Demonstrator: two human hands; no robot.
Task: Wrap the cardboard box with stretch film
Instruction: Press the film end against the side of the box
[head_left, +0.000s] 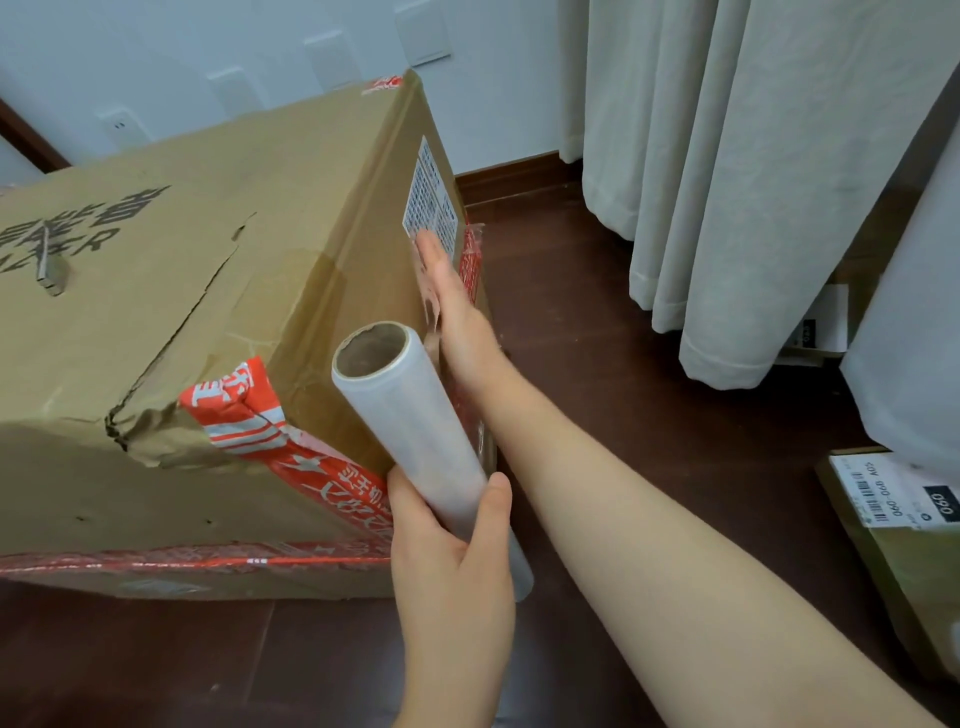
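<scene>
Two hands meet the cardboard box (208, 322) standing on the floor (597, 338): the left hand (452, 561) curls its fingers round the stretch film roll (410, 415) at the near corner, while the right hand (452, 296) presses straight fingers flat against its side.

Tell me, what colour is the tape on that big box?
Red-orange with white lettering and stripes: the tape on the cardboard box, clearest in the head view.

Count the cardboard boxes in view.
3. The big taped box is at left. A smaller labelled box sits on the floor at lower right. A third box at right is mostly hidden behind the curtains. More may be hidden there.
</scene>
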